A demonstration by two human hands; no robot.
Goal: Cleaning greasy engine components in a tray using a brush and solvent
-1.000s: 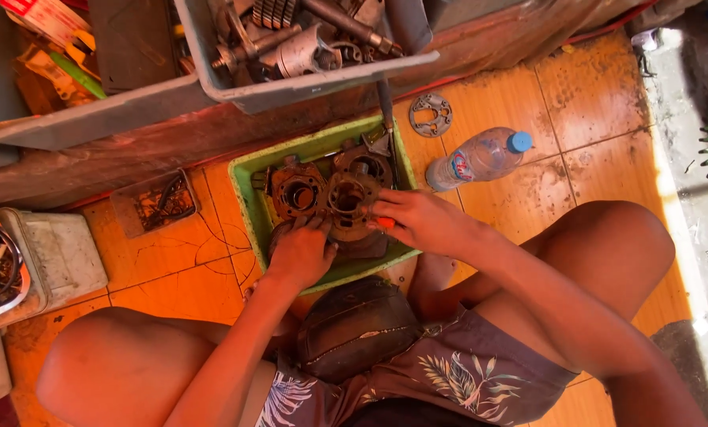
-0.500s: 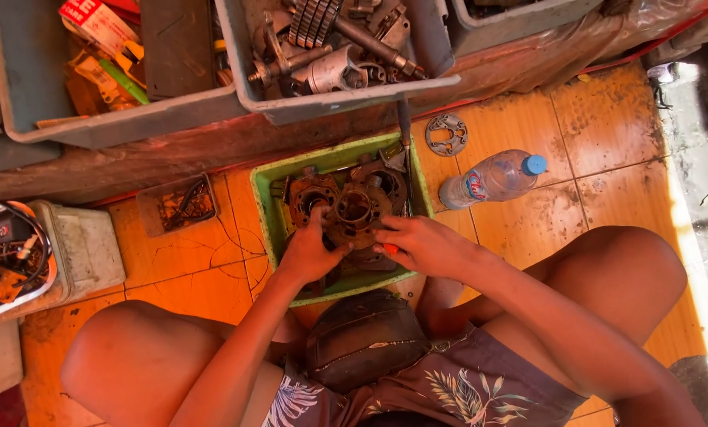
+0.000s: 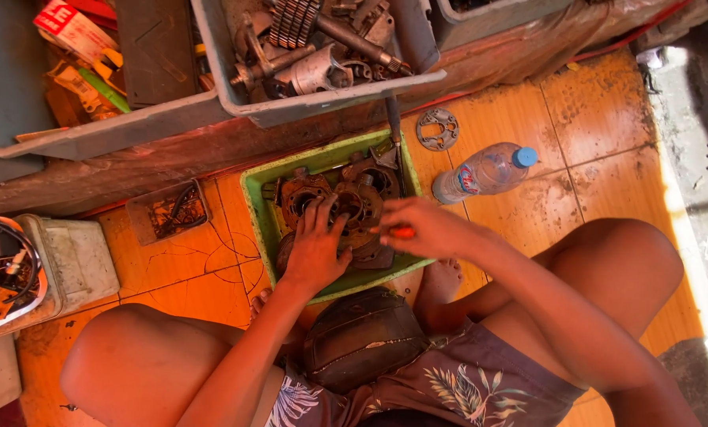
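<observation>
Filling the top of the frame, grey bins (image 3: 322, 99) hold gears and metal parts above the orange tiled floor (image 3: 528, 205). At centre, a green tray (image 3: 263, 205) carries a greasy engine casing (image 3: 346, 209). The left hand (image 3: 316, 253) lies spread flat on the casing; the right hand (image 3: 421, 229) is clenched around an orange-handled tool (image 3: 401, 232). A plastic bottle (image 3: 484, 171) lies at right centre, below a small metal plate (image 3: 438, 129).

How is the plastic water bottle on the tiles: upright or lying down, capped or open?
Lying on its side, capped: the water bottle rests lengthwise on the orange floor tiles, blue cap on.
</observation>
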